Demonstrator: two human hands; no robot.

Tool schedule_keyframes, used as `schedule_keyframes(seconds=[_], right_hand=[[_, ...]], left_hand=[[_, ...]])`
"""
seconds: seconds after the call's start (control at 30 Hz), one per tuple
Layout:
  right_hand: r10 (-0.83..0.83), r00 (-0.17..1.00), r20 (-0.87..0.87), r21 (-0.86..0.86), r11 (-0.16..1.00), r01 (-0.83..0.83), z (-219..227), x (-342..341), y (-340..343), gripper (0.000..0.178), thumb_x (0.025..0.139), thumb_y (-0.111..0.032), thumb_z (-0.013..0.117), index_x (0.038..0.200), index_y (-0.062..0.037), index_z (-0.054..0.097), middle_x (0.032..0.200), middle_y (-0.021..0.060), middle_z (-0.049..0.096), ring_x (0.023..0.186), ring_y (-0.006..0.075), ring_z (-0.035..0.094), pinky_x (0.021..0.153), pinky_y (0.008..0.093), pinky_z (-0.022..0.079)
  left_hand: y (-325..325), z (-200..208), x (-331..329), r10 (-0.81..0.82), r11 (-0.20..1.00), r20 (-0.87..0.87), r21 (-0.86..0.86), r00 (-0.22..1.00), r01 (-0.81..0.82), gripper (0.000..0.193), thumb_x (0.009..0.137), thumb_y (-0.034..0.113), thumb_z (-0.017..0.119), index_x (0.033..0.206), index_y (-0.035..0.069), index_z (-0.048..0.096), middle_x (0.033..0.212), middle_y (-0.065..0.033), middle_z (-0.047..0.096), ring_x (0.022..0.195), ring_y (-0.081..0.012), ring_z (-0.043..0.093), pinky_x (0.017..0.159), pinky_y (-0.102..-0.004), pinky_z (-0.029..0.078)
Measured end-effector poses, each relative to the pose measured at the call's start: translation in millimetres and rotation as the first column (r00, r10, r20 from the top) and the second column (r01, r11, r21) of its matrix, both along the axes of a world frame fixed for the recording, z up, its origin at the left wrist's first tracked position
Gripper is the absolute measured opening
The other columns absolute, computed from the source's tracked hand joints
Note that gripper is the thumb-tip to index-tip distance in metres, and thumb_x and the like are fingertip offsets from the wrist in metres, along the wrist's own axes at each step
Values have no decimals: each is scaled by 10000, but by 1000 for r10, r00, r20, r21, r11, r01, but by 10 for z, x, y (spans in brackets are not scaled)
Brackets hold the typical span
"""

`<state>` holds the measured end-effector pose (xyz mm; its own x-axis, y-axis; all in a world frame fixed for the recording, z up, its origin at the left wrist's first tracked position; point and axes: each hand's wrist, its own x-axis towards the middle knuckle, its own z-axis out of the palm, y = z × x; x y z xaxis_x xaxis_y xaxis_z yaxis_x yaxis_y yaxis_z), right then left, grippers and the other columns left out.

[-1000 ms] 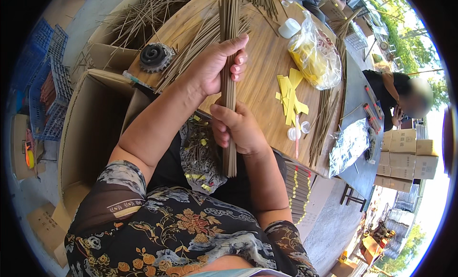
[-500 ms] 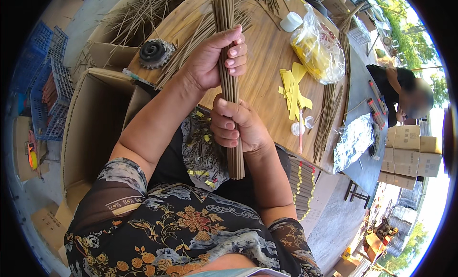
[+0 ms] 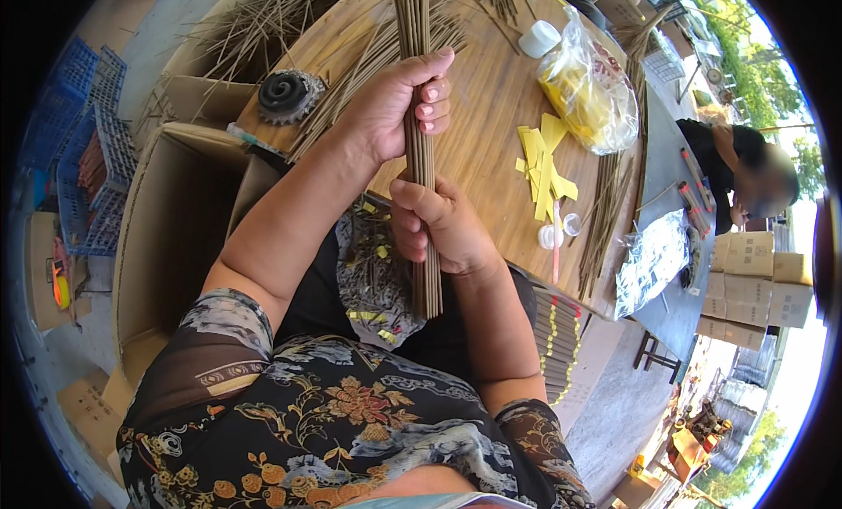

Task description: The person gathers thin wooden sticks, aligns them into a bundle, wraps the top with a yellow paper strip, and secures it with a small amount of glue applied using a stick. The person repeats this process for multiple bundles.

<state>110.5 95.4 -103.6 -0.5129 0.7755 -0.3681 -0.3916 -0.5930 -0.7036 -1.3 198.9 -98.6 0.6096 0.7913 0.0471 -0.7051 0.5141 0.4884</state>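
Observation:
Upright in front of me is a bundle of thin brown incense sticks (image 3: 422, 161). My left hand (image 3: 390, 110) is closed around its upper part, thumb pointing up along the side. Lower down, my right hand (image 3: 449, 227) wraps the same bundle, its thumb across the front. The lower ends of the sticks hang just above my lap. More loose incense sticks (image 3: 360, 75) lie on the wooden table (image 3: 478, 97) behind my left hand. Several yellow paper strips (image 3: 544, 171) lie to the right of the bundle.
A clear bag of yellow paper (image 3: 589, 101), a white jar (image 3: 538, 39) and a small white container (image 3: 549, 237) stand on the table. A dark coiled disc (image 3: 285, 97) sits at its left. A cardboard box (image 3: 140, 237) stands left of me. Someone (image 3: 728, 163) works at the right.
The bundle's lower end has risen slightly and shifted a little left. My right hand's fingers have moved slightly around the sticks. My left hand stays nearly in place.

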Motion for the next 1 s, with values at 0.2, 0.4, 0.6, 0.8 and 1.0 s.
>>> schedule_keyframes(seconds=[0.2, 0.4, 0.6, 0.8, 1.0], right_hand=[[-228, 827, 513, 313, 947, 68, -147, -83, 23, 183, 842, -183, 531, 752, -52, 441, 529, 9, 441, 374, 108, 409, 340, 237, 348], [42, 981, -191, -80, 995, -58, -51, 71, 24, 176, 849, -178, 518, 771, -43, 437, 524, 13, 434, 374, 107, 405, 343, 241, 347], [-180, 836, 519, 258, 965, 48, -46, -19, 19, 205, 830, -187, 535, 777, -15, 436, 535, 42, 461, 406, 145, 457, 383, 281, 388], [-590, 379, 713, 664, 742, -95, -303, -34, 55, 247, 800, -193, 572, 786, 18, 445, 558, 81, 502, 464, 167, 522, 430, 311, 425], [-29, 979, 200, 129, 992, 3, -29, 44, 67, 214, 792, -152, 610, 669, -69, 455, 520, 7, 462, 387, 97, 449, 366, 208, 375]], left_hand=[[-89, 86, 120, 259, 961, -410, 23, 875, -274, 215, 849, 241, 576, 696, 125, 479, 510, 48, 404, 409, -44, 362, 394, -192, 327], [-7, -15, 44, -21, 995, 13, -98, 1000, 22, 209, 864, 249, 552, 724, 113, 478, 515, 45, 422, 410, -46, 371, 400, -189, 334], [-66, 26, 112, 198, 976, -307, -24, 931, -215, 207, 835, 251, 594, 715, 108, 502, 557, 17, 498, 456, -79, 455, 441, -222, 392], [-212, 39, 178, 380, 924, -391, 123, 838, -362, 210, 815, 238, 624, 675, 123, 518, 563, 13, 502, 451, -82, 456, 428, -216, 383], [-99, 24, 63, 25, 1000, -96, 9, 995, -25, 211, 857, 235, 567, 707, 125, 467, 530, 42, 426, 420, -47, 371, 401, -197, 333]])
